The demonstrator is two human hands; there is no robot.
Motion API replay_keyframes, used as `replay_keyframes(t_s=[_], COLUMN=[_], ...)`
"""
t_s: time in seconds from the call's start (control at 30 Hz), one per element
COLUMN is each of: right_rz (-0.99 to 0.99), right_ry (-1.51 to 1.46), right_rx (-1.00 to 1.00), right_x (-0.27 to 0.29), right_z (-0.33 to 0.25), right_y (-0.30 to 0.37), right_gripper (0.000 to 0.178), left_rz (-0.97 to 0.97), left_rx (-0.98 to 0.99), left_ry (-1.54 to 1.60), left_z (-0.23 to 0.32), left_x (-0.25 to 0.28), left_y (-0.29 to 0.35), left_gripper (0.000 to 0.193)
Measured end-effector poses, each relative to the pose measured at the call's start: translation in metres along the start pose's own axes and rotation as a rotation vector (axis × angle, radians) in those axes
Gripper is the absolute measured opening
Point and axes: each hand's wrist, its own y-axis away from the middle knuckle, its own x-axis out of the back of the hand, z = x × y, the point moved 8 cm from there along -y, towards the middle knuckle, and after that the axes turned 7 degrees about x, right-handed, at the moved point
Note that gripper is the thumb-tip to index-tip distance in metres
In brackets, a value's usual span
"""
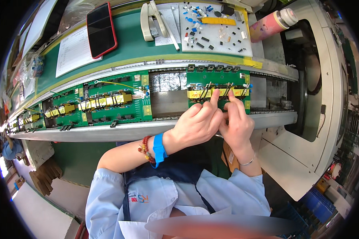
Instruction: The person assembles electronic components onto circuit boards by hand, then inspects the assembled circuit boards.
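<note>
A green circuit board (196, 104) lies across the rails of a conveyor, ahead of me. Along it runs a yellow-wrapped component (194, 94) with upright black leads, and a row of black parts lines its far edge. My left hand (201, 121) reaches over the board's near edge, its index finger stretched out onto the yellow component and its other fingers curled. Beside it my right hand (238, 121) also touches the yellow component with an outstretched index finger; its thumb side meets the left hand. No held thing shows in either hand. The fingers cover part of the board.
More populated boards (115, 101) line the conveyor on the left. Behind its far rail (159, 63) are a phone (101, 30), a paper sheet (73, 51), a stapler (148, 26), a white tray of loose parts (235, 44) and a pink bottle (269, 26). A pale machine housing (335, 99) stands right.
</note>
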Motion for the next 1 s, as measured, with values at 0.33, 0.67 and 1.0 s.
replay_keyframes(t_s=[0.33,0.67,1.0], right_rz=[-0.011,0.048,0.02], right_ry=[0.003,-0.097,-0.005], right_rx=[-0.012,-0.233,-0.166], right_x=[0.007,0.029,0.026], right_z=[0.0,0.052,0.052], right_y=[0.003,0.02,0.014], right_gripper=[0.025,0.041,0.035], left_rz=[-0.011,-0.089,0.006], left_rx=[0.005,-0.028,-0.126], left_ry=[0.04,0.198,0.054], left_z=[0.001,0.027,0.036], left_x=[-0.001,-0.009,-0.02], left_y=[-0.002,-0.028,-0.031], left_gripper=[0.017,0.023,0.02])
